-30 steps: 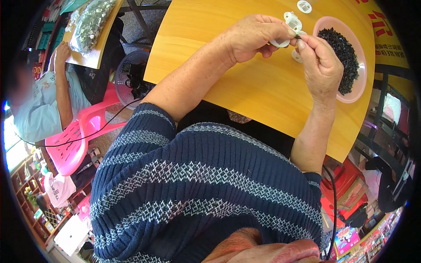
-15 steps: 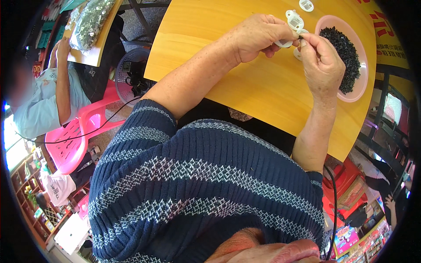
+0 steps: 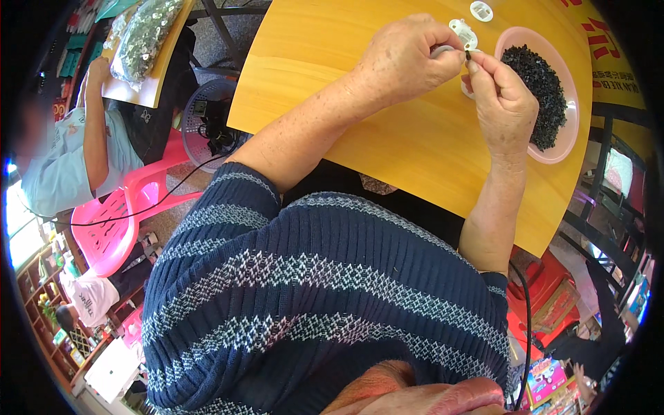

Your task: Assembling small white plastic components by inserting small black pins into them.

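My left hand [image 3: 413, 59] is closed round a white plastic piece [image 3: 440, 50], mostly hidden by the fingers. My right hand [image 3: 503, 104] pinches a tiny black part [image 3: 468, 56] between thumb and forefinger, right at the left fingertips. Just beyond the hands lies a white plastic fitting [image 3: 463, 32] with openings in it. Farther off rests a round white piece [image 3: 481, 11]. To the right of my right hand stands an oval pink bowl [image 3: 571, 135], holding a heap of small black parts [image 3: 536, 86].
The yellow wooden table [image 3: 311, 69] ends at a near edge close to my body. On the left, a person [image 3: 97, 145] sits by another table bearing a clear bag of small parts [image 3: 145, 41]. A purple basket [image 3: 197, 131], a pink chair [image 3: 104, 235] and red stools [image 3: 543, 304] stand around.
My left hand has moved slightly up and turned, hiding more of the white piece. My right hand has shifted a little left, and the black part now shows between its fingertips.
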A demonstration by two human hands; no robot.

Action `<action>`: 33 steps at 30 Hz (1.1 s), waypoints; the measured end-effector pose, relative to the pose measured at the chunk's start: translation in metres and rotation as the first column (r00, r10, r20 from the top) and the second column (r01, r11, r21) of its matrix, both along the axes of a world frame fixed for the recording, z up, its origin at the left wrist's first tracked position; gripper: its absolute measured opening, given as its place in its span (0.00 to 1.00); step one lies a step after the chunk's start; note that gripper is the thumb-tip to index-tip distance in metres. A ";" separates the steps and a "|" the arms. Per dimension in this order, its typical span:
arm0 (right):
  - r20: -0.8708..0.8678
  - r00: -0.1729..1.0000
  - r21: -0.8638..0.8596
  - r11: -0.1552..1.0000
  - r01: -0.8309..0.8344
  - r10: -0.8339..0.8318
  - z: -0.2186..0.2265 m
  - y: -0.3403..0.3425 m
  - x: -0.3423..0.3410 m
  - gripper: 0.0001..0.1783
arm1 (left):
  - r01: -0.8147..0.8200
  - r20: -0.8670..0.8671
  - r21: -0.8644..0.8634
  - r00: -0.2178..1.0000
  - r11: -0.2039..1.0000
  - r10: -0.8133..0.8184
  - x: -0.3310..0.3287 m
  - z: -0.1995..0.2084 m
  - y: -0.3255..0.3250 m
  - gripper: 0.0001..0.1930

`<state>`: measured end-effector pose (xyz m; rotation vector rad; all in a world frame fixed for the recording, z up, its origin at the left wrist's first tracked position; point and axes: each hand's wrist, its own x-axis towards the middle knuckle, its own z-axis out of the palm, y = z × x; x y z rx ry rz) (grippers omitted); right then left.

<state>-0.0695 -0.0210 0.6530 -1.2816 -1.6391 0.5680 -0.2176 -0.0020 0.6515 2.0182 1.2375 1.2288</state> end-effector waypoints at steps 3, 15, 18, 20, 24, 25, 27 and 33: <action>0.022 1.000 0.066 0.998 0.001 -0.003 -0.002 0.003 -0.001 0.07 | -0.027 -0.073 0.055 0.997 0.998 0.031 0.003 0.001 -0.002 0.08; -0.347 0.937 -0.157 0.988 -0.005 -0.050 0.004 0.000 -0.007 0.06 | 0.258 0.439 -0.536 0.899 0.803 0.004 0.003 0.003 -0.005 0.10; -0.131 0.991 0.044 0.999 0.002 0.003 -0.005 0.003 -0.003 0.06 | 0.431 0.615 -0.568 0.788 0.701 0.014 0.002 0.006 -0.005 0.11; -0.070 0.997 0.099 0.995 0.017 -0.010 -0.005 0.004 -0.004 0.05 | 0.373 0.562 -0.568 0.827 0.733 0.015 0.003 0.007 -0.005 0.11; -0.031 0.999 0.156 0.987 0.046 -0.041 -0.003 0.003 -0.008 0.05 | 0.158 0.315 -0.455 0.949 0.876 -0.007 0.002 0.003 -0.003 0.10; -0.049 0.997 0.098 0.993 0.062 -0.058 -0.001 0.002 -0.008 0.05 | 0.158 0.314 -0.458 0.949 0.875 -0.007 0.002 0.003 -0.004 0.10; -0.030 0.998 0.074 0.996 0.058 -0.056 0.000 0.001 -0.008 0.05 | 0.057 0.145 -0.263 0.989 0.963 -0.019 0.001 0.003 -0.004 0.08; 0.069 0.997 0.047 0.998 0.037 -0.041 0.004 0.000 -0.001 0.04 | 0.060 0.059 -0.187 0.997 0.981 -0.050 0.002 0.001 -0.002 0.09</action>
